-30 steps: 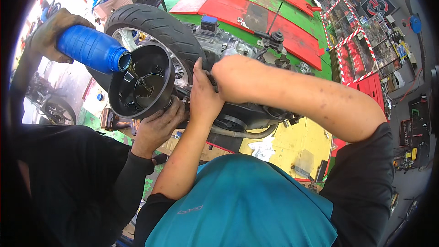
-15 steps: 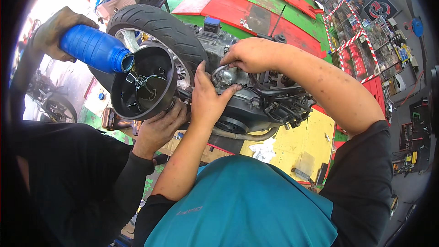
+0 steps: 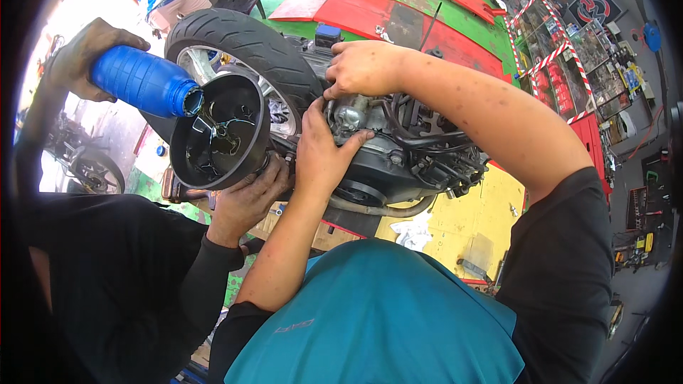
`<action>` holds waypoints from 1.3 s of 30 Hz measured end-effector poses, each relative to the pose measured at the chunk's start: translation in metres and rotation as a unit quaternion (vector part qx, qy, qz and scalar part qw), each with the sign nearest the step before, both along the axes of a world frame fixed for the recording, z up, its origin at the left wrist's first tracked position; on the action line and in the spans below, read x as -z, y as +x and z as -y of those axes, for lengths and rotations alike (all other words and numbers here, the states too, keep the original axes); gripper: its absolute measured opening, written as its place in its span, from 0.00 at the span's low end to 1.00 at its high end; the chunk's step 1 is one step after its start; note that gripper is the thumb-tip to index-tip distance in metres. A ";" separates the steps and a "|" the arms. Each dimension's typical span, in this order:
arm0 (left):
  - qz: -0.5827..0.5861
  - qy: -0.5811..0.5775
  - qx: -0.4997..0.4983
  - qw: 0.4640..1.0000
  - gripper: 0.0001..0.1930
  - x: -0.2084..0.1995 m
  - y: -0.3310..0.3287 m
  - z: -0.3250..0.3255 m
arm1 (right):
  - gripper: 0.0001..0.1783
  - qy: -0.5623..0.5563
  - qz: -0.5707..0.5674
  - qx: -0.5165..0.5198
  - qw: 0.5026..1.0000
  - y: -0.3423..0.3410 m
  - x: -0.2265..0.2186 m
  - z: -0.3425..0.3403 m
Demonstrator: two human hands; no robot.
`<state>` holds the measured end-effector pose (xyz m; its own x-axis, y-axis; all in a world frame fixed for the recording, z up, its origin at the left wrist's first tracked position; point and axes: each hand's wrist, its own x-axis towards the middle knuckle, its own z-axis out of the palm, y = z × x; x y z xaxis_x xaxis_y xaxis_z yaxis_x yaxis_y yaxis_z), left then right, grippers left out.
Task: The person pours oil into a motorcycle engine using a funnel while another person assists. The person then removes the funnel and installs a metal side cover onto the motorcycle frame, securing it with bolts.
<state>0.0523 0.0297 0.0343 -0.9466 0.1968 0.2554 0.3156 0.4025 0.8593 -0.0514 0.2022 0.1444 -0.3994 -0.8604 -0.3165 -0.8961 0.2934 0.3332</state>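
Head camera: at the centre of the frame, the person's left hand [image 3: 326, 149] lies against a motorcycle engine [image 3: 370, 171], its thumb spread wide from the other fingers across the lower edge of a rounded silver housing [image 3: 350, 115]. Just above, the right hand [image 3: 364, 70] reaches in from the right over the same housing, its fingers bent downward; whether they grip anything cannot be told, as the hand itself hides their tips. The engine fills the middle of the frame, with a black tyre [image 3: 245, 37] at its upper left and black hoses [image 3: 409, 135] to its right. At left, a co-worker's hand [image 3: 89, 57] grips a tilted blue bottle [image 3: 139, 80], its mouth over a wide black bowl [image 3: 250, 108] with liquid [image 3: 226, 144] inside. The co-worker's other hand [image 3: 250, 195], lower, is at the bowl's underside, near the person's left wrist. Below and right of the engine, a white rag [image 3: 413, 232] lies crumpled on a yellow surface [image 3: 455, 206].
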 end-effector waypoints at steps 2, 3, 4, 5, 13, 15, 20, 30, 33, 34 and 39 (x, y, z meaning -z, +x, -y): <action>0.007 0.004 0.007 1.000 0.50 0.001 0.001 0.001 | 0.24 0.000 0.006 -0.020 1.000 -0.004 0.008 -0.001; 0.008 0.008 0.009 1.000 0.50 0.000 -0.001 0.001 | 0.23 -0.007 0.009 -0.029 1.000 -0.007 0.011 -0.002; 0.012 0.008 0.011 1.000 0.50 -0.003 -0.001 0.001 | 0.23 -0.013 0.012 -0.038 0.999 -0.009 0.014 -0.004; 0.016 0.008 0.014 1.000 0.50 -0.006 -0.001 0.002 | 0.23 -0.026 0.015 -0.045 0.999 -0.011 0.016 -0.008; 0.014 -0.022 0.006 1.000 0.54 0.007 -0.002 0.000 | 0.27 0.060 0.074 0.174 0.980 0.051 -0.020 0.003; -0.005 -0.033 0.021 0.999 0.53 0.009 -0.004 0.003 | 0.22 0.042 0.071 0.234 0.969 0.077 -0.020 0.020; -0.036 -0.035 0.037 0.998 0.48 0.033 -0.017 0.006 | 0.12 -0.098 0.077 0.341 0.932 0.116 -0.012 0.070; 0.028 0.017 0.018 0.999 0.61 0.003 -0.004 0.001 | 0.12 -0.119 0.082 0.324 0.935 0.077 -0.041 0.026; 0.005 0.010 -0.002 1.000 0.66 0.003 -0.002 0.002 | 0.13 -0.166 0.131 0.317 0.924 0.058 -0.026 0.003; 0.020 0.009 0.001 1.000 0.66 0.001 -0.002 0.002 | 0.13 -0.175 0.152 0.320 0.919 0.054 -0.021 -0.002; 0.056 0.006 0.013 0.998 0.65 -0.001 -0.002 0.002 | 0.16 -0.179 0.195 0.317 0.911 0.031 0.005 -0.024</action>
<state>0.0500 0.0273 0.0358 -0.9637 0.2201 0.1511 0.2282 0.3853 0.8941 -0.0200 0.2266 0.1396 -0.7688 -0.5723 -0.2853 -0.5390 0.8200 -0.1927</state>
